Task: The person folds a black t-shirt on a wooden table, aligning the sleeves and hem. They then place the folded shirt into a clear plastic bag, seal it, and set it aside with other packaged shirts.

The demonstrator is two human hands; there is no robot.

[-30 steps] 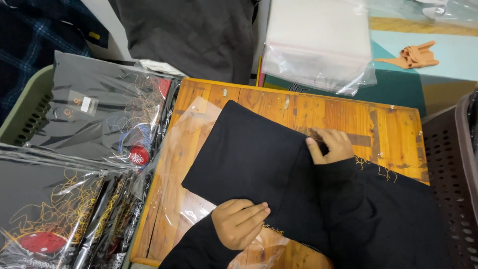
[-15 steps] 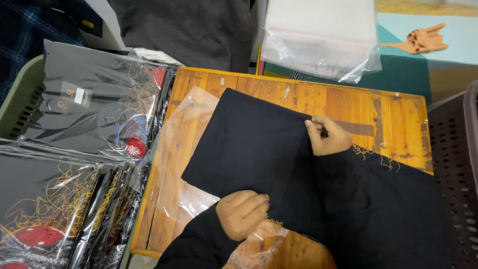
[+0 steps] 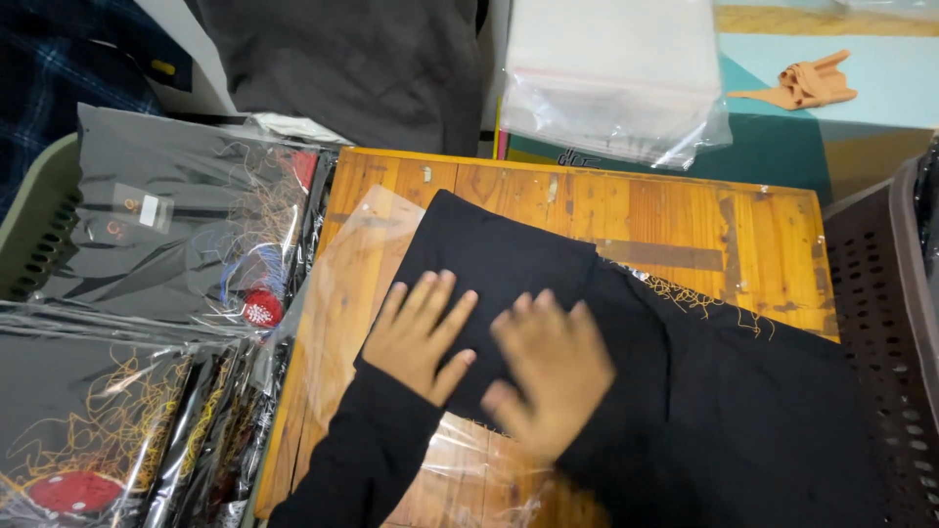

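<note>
both hands now lie flat, fingers spread and gripping nothing, on the folded black fabric garment (image 3: 489, 264) that rests on the orange-brown wooden tabletop (image 3: 685, 215). the left hand (image 3: 421, 332) presses palm-down on the garment's lower left part, and the right hand (image 3: 543, 376), blurred, sits just beside it, the two almost touching. half a second ago the right hand was farther up at the garment's right edge, pinching something there, and the left hand was curled near the table's front edge; both have since come together over the middle. the garment lies partly on a clear crinkled plastic bag (image 3: 352, 284) spread over the table's left side, as it did before. to the left, a stack of bagged dark garments with gold and red print (image 3: 147, 254) is unchanged. beyond the table sits a pile of clear empty plastic bags (image 3: 611, 88), and a dark perforated plastic basket (image 3: 880, 293) stands at the right.
</note>
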